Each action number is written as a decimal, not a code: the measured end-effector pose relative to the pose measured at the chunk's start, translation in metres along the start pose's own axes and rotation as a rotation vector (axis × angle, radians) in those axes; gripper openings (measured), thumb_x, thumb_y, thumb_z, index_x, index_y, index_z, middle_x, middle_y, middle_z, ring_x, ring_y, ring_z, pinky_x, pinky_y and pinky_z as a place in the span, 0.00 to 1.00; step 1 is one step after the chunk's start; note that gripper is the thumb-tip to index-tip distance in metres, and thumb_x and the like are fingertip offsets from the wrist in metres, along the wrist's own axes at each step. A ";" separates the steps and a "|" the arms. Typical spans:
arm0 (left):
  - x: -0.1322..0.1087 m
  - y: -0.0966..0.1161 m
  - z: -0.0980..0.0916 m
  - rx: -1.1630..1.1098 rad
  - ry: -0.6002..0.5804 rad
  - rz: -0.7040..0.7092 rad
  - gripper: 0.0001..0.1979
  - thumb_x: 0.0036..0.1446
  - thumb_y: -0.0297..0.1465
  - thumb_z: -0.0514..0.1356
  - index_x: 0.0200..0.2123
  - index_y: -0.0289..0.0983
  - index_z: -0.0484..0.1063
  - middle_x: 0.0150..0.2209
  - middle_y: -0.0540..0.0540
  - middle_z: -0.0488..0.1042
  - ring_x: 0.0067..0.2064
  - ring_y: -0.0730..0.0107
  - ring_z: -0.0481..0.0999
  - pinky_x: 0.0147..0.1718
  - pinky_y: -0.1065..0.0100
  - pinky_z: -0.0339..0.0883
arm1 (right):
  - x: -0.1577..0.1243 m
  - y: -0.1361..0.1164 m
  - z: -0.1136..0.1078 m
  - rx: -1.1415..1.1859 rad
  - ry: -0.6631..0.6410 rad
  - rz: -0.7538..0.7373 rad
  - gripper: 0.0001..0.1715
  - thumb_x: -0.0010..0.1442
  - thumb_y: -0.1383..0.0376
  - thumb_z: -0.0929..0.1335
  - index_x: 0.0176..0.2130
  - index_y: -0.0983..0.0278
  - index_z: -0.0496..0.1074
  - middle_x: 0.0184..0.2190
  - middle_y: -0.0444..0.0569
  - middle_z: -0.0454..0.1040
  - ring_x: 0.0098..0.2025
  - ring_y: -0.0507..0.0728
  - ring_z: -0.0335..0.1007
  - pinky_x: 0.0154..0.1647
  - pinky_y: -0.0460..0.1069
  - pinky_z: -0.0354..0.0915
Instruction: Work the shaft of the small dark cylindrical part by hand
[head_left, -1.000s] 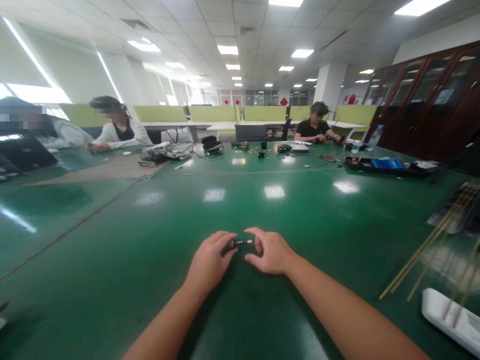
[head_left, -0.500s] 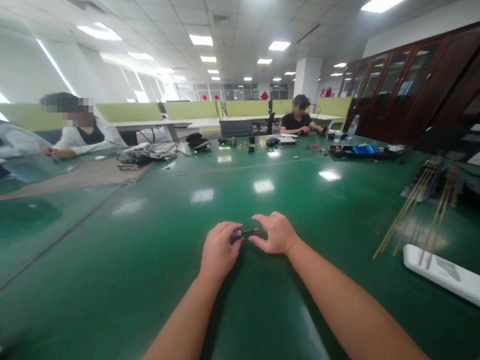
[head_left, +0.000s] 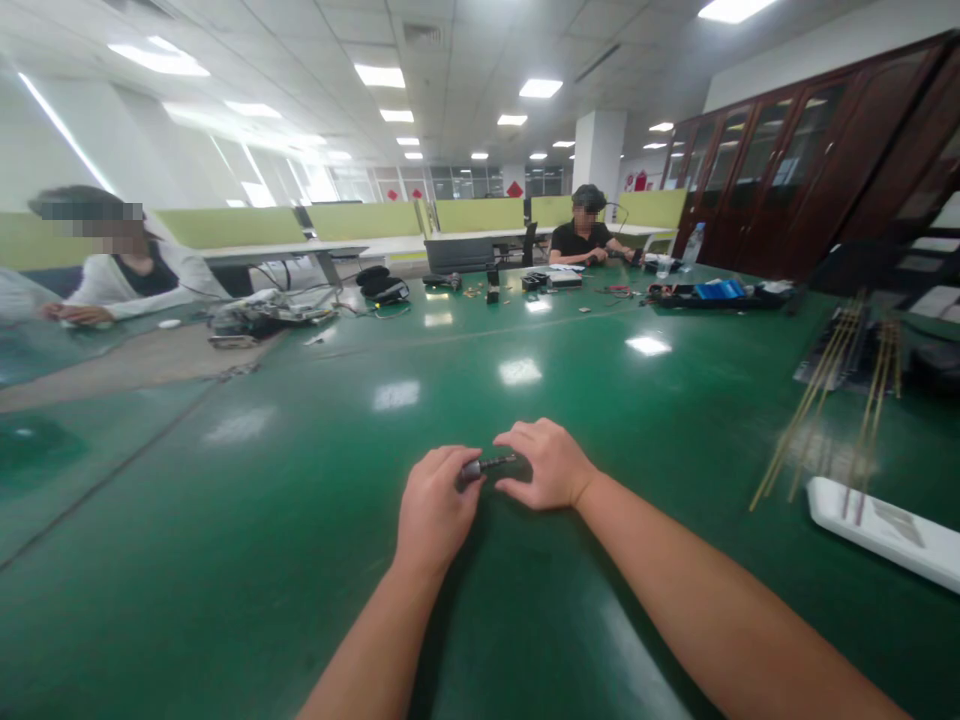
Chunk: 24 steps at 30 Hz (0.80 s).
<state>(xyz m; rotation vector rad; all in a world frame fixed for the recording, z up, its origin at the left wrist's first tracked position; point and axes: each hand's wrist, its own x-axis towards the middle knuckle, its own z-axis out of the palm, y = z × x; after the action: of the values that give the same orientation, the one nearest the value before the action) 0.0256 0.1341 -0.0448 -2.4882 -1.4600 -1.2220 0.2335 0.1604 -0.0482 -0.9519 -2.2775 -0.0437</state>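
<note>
So our left hand [head_left: 435, 510] has a slim, dark, rod-shaped tool [head_left: 486, 465] pinched between thumb and fingers, thin end pointing right, over the glossy green bench [head_left: 322, 480]. Our right hand [head_left: 551, 465] is half-curled, thumb and fingers parted around that end; can't tell if it's touching. We'd keep the left pinch snug and the tool steady, lining the right hand up with it. Room-wise, the dark, narrow seam [head_left: 112, 475] is well off left, and the thin tan sticks [head_left: 802, 410] and white oblong slab [head_left: 926, 555] sit well off right, so there's decent elbow room.
</note>
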 end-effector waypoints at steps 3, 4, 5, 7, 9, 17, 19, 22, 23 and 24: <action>-0.002 -0.001 0.001 0.000 -0.004 -0.012 0.13 0.55 0.24 0.63 0.44 0.40 0.73 0.43 0.46 0.75 0.45 0.59 0.74 0.47 0.59 0.67 | 0.001 0.000 -0.003 0.154 0.015 0.011 0.26 0.52 0.56 0.74 0.49 0.62 0.70 0.45 0.53 0.73 0.47 0.61 0.70 0.48 0.55 0.64; -0.003 -0.001 0.001 -0.006 -0.008 -0.020 0.13 0.55 0.24 0.63 0.45 0.41 0.73 0.43 0.46 0.75 0.45 0.60 0.74 0.47 0.60 0.67 | 0.001 0.000 -0.004 0.210 0.041 0.037 0.26 0.52 0.58 0.74 0.49 0.61 0.70 0.46 0.52 0.72 0.47 0.61 0.70 0.48 0.55 0.65; -0.004 -0.001 0.001 -0.015 -0.011 -0.034 0.14 0.55 0.25 0.62 0.46 0.41 0.73 0.44 0.46 0.75 0.45 0.61 0.74 0.47 0.60 0.68 | 0.001 0.001 -0.004 0.263 0.069 0.061 0.25 0.53 0.59 0.73 0.49 0.61 0.70 0.46 0.52 0.72 0.47 0.60 0.70 0.49 0.54 0.65; -0.005 0.000 0.002 -0.037 -0.011 -0.072 0.18 0.55 0.25 0.63 0.49 0.42 0.71 0.45 0.46 0.75 0.46 0.60 0.74 0.48 0.60 0.68 | 0.000 0.001 -0.003 0.327 0.107 0.082 0.24 0.52 0.60 0.73 0.49 0.61 0.70 0.45 0.52 0.71 0.47 0.60 0.69 0.50 0.54 0.66; -0.006 0.000 0.003 -0.055 -0.007 -0.103 0.20 0.55 0.25 0.63 0.51 0.42 0.70 0.45 0.46 0.75 0.46 0.60 0.74 0.48 0.60 0.68 | 0.000 0.001 -0.001 0.330 0.078 0.072 0.24 0.52 0.60 0.74 0.48 0.61 0.70 0.45 0.51 0.71 0.47 0.60 0.69 0.51 0.55 0.65; -0.005 0.002 0.003 -0.080 -0.002 -0.120 0.14 0.53 0.23 0.64 0.43 0.41 0.73 0.42 0.48 0.75 0.44 0.62 0.74 0.45 0.61 0.68 | -0.001 -0.004 0.001 0.222 0.004 -0.004 0.23 0.54 0.62 0.72 0.50 0.62 0.70 0.49 0.53 0.70 0.50 0.62 0.68 0.51 0.56 0.64; -0.006 0.003 0.003 -0.084 -0.004 -0.129 0.14 0.53 0.23 0.65 0.43 0.41 0.73 0.42 0.48 0.76 0.45 0.62 0.74 0.46 0.61 0.68 | -0.001 -0.004 0.003 0.214 0.022 -0.010 0.21 0.56 0.62 0.71 0.49 0.63 0.70 0.49 0.54 0.71 0.49 0.61 0.68 0.51 0.56 0.64; -0.007 0.003 0.004 -0.092 -0.016 -0.134 0.15 0.53 0.23 0.65 0.44 0.42 0.74 0.44 0.48 0.76 0.46 0.62 0.75 0.48 0.61 0.68 | -0.003 -0.004 0.005 0.211 0.052 -0.015 0.17 0.58 0.63 0.71 0.48 0.62 0.72 0.48 0.54 0.71 0.48 0.61 0.68 0.50 0.56 0.64; -0.007 0.003 0.004 -0.094 -0.020 -0.132 0.15 0.53 0.22 0.65 0.44 0.42 0.74 0.44 0.48 0.76 0.46 0.62 0.75 0.48 0.61 0.69 | -0.003 -0.004 0.005 0.213 0.057 -0.025 0.16 0.59 0.63 0.70 0.48 0.62 0.72 0.48 0.53 0.71 0.48 0.61 0.68 0.50 0.56 0.64; -0.008 0.003 0.005 -0.096 -0.023 -0.131 0.15 0.53 0.22 0.65 0.44 0.42 0.74 0.44 0.48 0.76 0.46 0.62 0.75 0.48 0.61 0.69 | -0.003 -0.005 0.005 0.213 0.060 -0.037 0.15 0.59 0.63 0.70 0.47 0.62 0.73 0.48 0.53 0.71 0.49 0.61 0.68 0.50 0.56 0.63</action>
<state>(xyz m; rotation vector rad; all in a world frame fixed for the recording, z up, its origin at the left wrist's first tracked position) 0.0289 0.1282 -0.0515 -2.5099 -1.6317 -1.3177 0.2291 0.1560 -0.0528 -0.7869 -2.1936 0.1501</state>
